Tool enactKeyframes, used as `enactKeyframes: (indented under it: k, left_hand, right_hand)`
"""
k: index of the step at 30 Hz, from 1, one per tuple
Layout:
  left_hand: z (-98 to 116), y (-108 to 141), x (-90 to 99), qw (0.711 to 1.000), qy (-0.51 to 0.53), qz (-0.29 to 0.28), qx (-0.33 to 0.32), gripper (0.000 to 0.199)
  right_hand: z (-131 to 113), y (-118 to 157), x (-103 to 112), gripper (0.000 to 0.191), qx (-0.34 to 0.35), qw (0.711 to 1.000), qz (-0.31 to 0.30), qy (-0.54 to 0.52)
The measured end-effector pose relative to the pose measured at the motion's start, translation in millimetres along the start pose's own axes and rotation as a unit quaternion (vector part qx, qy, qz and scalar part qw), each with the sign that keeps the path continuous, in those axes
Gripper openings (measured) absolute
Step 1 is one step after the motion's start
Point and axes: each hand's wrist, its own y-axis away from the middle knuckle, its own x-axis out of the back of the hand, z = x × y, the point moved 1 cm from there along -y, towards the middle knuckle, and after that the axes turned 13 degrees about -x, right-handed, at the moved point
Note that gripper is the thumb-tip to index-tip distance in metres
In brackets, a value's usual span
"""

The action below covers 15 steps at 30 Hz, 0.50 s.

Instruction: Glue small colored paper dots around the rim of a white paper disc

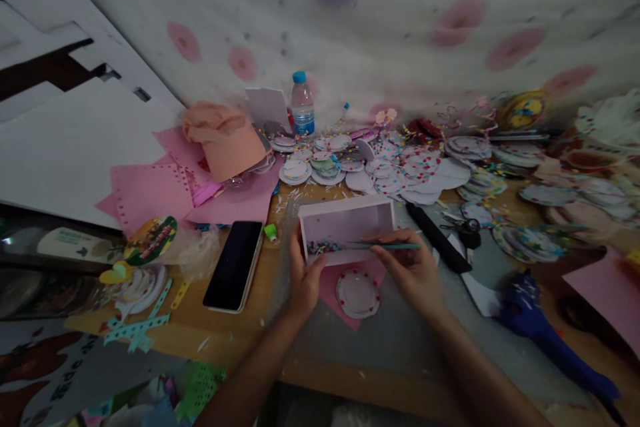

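Observation:
A white open box [350, 210] is tilted toward me, with small colourful bits [323, 247] gathered in its lower left corner. My left hand [305, 277] grips the box's left side, thumb at the front edge. Between the fingers and thumb of my right hand [413, 267] are slim tweezers [395, 245], their tips reaching into the box near the bits. Whether the tips hold a bit is too small to tell. Just below the box, a round white disc with red dots round its rim [358, 293] lies on a pink paper piece [353, 319].
Decorated discs [390, 177] are heaped along the back, near a water bottle [303, 107]. A phone [234, 265] and pink paper [150, 193] lie left. To the right are a black-handled cutter [437, 237], keys [467, 233] and a blue glue gun [540, 333].

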Motion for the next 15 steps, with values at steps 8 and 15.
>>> enactKeyframes:
  k: [8, 15]
  left_hand:
    - [2.1, -5.1, -1.3, 0.998, 0.054, 0.01, -0.015, 0.068]
    - [-1.0, -3.7, -0.1, 0.999, 0.039, 0.024, -0.014, 0.072]
  right_hand:
    - [-3.9, 0.5, -0.8, 0.008, 0.039, 0.998, -0.011, 0.049]
    - [-4.5, 0.4, -0.2, 0.009, 0.059, 0.995, 0.018, 0.082]
